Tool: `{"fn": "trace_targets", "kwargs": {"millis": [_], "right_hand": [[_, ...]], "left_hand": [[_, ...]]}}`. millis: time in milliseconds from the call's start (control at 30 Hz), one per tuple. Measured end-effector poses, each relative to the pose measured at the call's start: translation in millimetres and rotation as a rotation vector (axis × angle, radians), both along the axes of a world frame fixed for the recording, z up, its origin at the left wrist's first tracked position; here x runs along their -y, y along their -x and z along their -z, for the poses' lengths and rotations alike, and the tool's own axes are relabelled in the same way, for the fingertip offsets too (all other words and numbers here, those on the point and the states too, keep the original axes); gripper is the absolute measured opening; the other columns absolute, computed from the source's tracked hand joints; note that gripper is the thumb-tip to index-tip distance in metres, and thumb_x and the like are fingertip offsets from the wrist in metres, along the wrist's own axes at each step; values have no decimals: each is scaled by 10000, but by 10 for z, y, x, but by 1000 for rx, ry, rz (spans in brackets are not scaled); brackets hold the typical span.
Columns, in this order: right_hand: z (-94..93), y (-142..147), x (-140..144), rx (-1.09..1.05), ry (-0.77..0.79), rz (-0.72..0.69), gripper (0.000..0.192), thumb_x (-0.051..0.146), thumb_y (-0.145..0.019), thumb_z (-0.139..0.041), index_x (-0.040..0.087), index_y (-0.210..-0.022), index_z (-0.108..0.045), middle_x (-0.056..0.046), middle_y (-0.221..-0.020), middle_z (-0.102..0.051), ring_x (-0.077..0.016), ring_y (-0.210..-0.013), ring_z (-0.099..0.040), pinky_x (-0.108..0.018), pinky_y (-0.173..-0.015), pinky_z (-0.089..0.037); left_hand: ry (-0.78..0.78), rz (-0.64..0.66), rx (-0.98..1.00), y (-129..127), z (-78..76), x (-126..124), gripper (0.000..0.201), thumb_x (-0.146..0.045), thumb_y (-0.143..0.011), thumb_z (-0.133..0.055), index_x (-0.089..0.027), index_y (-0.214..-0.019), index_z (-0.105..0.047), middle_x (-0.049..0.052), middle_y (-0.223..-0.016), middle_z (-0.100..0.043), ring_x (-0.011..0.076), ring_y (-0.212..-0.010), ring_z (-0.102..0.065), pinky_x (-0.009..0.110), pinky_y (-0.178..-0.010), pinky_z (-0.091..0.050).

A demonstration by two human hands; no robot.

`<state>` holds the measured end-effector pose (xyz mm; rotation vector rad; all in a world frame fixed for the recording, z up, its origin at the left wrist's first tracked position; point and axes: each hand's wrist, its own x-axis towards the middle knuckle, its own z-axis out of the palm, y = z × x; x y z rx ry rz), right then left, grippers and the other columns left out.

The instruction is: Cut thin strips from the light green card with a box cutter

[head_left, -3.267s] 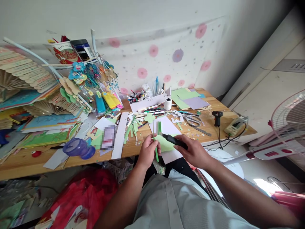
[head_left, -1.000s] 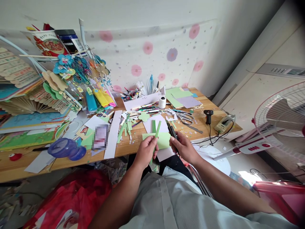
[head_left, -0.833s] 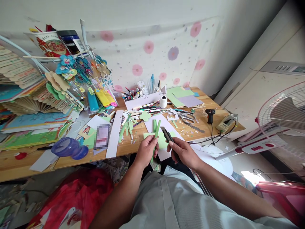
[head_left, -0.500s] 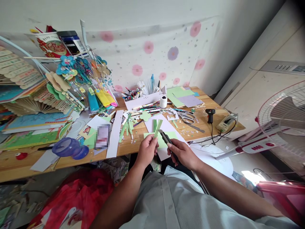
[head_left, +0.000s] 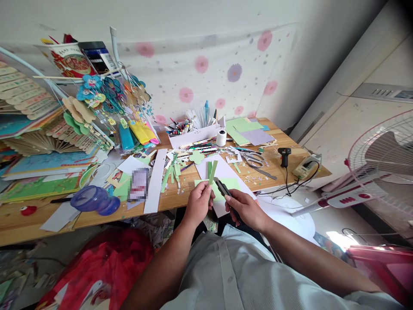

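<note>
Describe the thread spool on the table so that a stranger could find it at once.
On the wooden table, look toward the far edge, by the white box full of pens. The spool stands upright just right of that box. It is the only small white cylinder among flat paper scraps.

Beyond the fingers, scissors (head_left: 254, 160) and a glue gun (head_left: 284, 155) are seen on the bench (head_left: 290, 148), with a white reel (head_left: 221, 137) farther back. A purple dispenser (head_left: 93, 201) lies well off to their left.

Green paper strip (head_left: 212, 172), black — perhaps dark grey — cutter (head_left: 222, 188), pink-flowered white cloth (head_left: 206, 82)
</note>
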<state>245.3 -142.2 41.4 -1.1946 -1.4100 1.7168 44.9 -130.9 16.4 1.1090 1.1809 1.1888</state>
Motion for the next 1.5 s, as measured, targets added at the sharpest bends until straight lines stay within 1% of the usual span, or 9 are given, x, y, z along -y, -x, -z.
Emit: {"fn": "trace_targets", "kwargs": {"millis": [133, 300, 500, 667, 767, 900, 1067, 1233, 1500], "right_hand": [[69, -8, -7, 7, 7, -68, 537, 753, -959, -678, 222, -954, -595, 21, -809, -660, -102, -464, -549, -243, -362, -418], [111, -30, -16, 9, 17, -119, 539, 757, -965, -676, 224, -974, -595, 22, -813, -665, -107, -474, -564, -242, -373, -409], [70, -64, -30, 8, 41, -150, 582, 792, -937, -695, 222, -924, -578, 16, -819, -674, -101, -474, -560, -242, -384, -425], [38, -111, -43, 2, 55, -191, 558, 761, -955, -698, 212, -948, -599, 14, -829, -679, -89, -473, -535, -245, -405, -447], [40, -131, -39, 14, 54, -225, 534, 734, -976, -687, 205, -985, -610, 16, -814, -679, -89, -471, -531, -239, -408, -429], [45, -141, -25, 51, 60, -248, 538, 729, -982, -680, 204, -910, -589, 18, -776, -666, -84, -464, -514, -235, -417, -405], [40, -153, -19, 81, 56, -268, 571, 759, -969, -676, 206, -855, -587, 17, -743, -650, -92, -475, -517, -244, -446, -414], [68, -191, -32, 86, 45, -283, 526, 708, -1011, -660, 201, -878, -612, 18, -734, -643, -96, -483, -513, -252, -466, -401], [89, -211, -44, 119, 24, -339, 543, 731, -1004, -655, 204, -878, -627, 19, -717, -634, -105, -498, -510, -255, -480, -384]], "left_hand": [[-4, 14, -11, -7, -38, 10, 407, -614, -990, -669, -226, -1109, -695, -10, -793, -661, 130, -570, -601, 229, -484, -487], [26, 11, 18, -11, -39, 9, 418, -624, -957, -716, -232, -1097, -684, -7, -772, -703, 160, -568, -651, 269, -512, -547], [105, -8, 190, 4, -13, -27, 430, -599, -845, -843, -208, -946, -697, 7, -747, -709, 175, -596, -687, 281, -539, -577], [125, -23, 248, 35, -37, -56, 406, -546, -777, -906, -194, -874, -726, 12, -787, -705, 172, -664, -689, 289, -596, -601], [138, -25, 288, 23, -91, -69, 392, -514, -750, -930, -193, -827, -719, -5, -780, -675, 148, -649, -643, 283, -606, -585], [134, -33, 283, 6, -140, -106, 397, -501, -724, -940, -192, -764, -694, -20, -722, -639, 133, -625, -591, 261, -580, -526], [136, -37, 223, 46, -73, -170, 371, -464, -688, -965, -168, -780, -761, 10, -714, -682, 119, -608, -570, 240, -571, -435], [128, -47, 235, 69, -24, -195, 330, -437, -704, -962, -166, -763, -783, 10, -706, -683, 119, -604, -570, 246, -566, -432], [205, -78, 310, 57, -105, -193, 381, -437, -622, -1011, -164, -771, -791, 16, -708, -710, 138, -609, -622, 259, -572, -467]]}}
